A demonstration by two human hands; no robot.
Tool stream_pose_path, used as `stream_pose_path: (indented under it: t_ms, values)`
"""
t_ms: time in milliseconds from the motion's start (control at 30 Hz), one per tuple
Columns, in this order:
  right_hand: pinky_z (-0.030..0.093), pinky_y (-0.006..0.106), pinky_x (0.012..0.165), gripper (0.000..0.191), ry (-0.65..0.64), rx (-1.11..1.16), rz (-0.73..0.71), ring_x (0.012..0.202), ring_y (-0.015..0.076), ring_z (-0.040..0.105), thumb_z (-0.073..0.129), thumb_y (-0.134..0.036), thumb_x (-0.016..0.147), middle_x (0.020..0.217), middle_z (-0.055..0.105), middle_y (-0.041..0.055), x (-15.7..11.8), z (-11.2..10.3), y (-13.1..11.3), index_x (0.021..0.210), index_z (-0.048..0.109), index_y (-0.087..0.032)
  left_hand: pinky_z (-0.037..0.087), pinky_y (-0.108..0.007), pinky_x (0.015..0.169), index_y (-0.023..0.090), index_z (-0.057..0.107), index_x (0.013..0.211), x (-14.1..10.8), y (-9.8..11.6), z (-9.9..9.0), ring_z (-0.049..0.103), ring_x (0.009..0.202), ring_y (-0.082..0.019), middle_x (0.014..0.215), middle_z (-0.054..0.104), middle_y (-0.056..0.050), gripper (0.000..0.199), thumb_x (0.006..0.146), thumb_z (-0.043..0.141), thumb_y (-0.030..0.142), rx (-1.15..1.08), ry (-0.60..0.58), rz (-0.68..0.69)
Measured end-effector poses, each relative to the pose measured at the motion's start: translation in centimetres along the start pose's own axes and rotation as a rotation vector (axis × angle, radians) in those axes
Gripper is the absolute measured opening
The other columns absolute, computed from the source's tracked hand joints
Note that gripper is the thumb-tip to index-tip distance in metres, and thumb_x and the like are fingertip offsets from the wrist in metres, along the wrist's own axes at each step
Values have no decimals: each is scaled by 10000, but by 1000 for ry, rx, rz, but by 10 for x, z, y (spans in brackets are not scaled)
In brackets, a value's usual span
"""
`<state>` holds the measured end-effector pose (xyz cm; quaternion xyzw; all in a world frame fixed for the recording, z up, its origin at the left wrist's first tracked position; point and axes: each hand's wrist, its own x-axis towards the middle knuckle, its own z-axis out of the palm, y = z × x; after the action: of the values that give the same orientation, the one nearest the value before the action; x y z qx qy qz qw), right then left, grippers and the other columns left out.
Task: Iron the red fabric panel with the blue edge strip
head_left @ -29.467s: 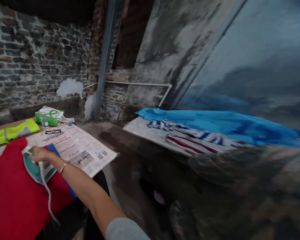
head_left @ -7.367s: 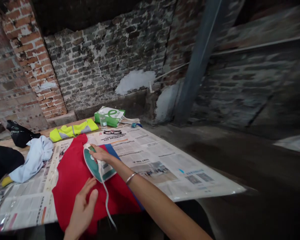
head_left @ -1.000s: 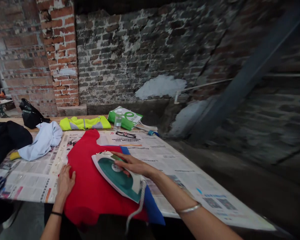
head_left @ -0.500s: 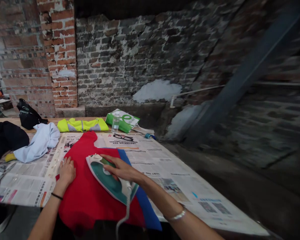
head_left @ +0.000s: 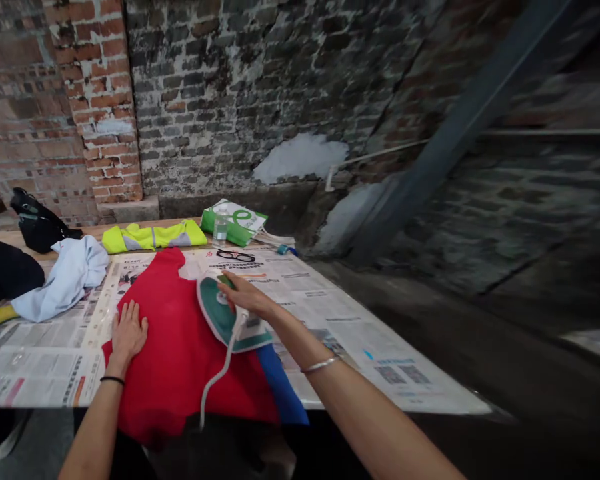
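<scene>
Red fabric with a blue edge [head_left: 175,333] lies over the newspaper and hangs past the table's near edge. My right hand [head_left: 245,295] grips the handle of a green and white iron [head_left: 219,319], whose soleplate faces the fabric near its right, blue-edged side. From the iron's rear a white cord [head_left: 215,380] curves down toward me. Flat on the fabric's left edge rests my left hand [head_left: 129,333], palm down, fingers slightly apart, holding nothing.
Newspaper [head_left: 380,333] covers the table. Along the back are a black bag [head_left: 40,227], a yellow reflective garment [head_left: 155,236], a clear bottle [head_left: 219,230], a green-white bag [head_left: 240,223] and glasses [head_left: 235,256]. White cloth [head_left: 63,280] and dark cloth [head_left: 7,273] lie left.
The iron in my right hand has moved toward the fabric's upper right edge and turned. My left hand stays on the fabric's left side. The view has tilted down and shifted right.
</scene>
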<state>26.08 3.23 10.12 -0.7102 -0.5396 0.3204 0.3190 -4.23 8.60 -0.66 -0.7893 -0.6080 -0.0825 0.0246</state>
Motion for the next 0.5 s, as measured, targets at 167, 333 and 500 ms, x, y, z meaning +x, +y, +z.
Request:
stream_pose_path:
  t_ms: [167,333,500]
  values:
    - [473,273,642,635,35,-54,64,571,192,617,429,-240,1025,459,508,-76,-53,-25,32,1592,254,-15,231,-524,1256,93,442,1536,-2,4,1,300,1535,-290,1632,370,-134,578,1009,341,308,-23,23,-14]
    - [483,286,601,679,-101,71,-19,549,193,628,465,-353,1014,557,567,-49,-105,-16,57,1612,271,-97,230,-519,1257,77,455,1525,-4,6,1,320,1527,-294,1622,390,-143,583,1000,355,311,-25,31,-25]
    - [483,275,644,644,-65,32,-31,564,193,625,462,-295,1015,490,546,-56,-86,-4,36,1590,300,-54,229,-510,1259,66,439,1532,-4,6,-1,305,1533,-290,1634,364,-140,587,1010,323,309,-2,25,-16]
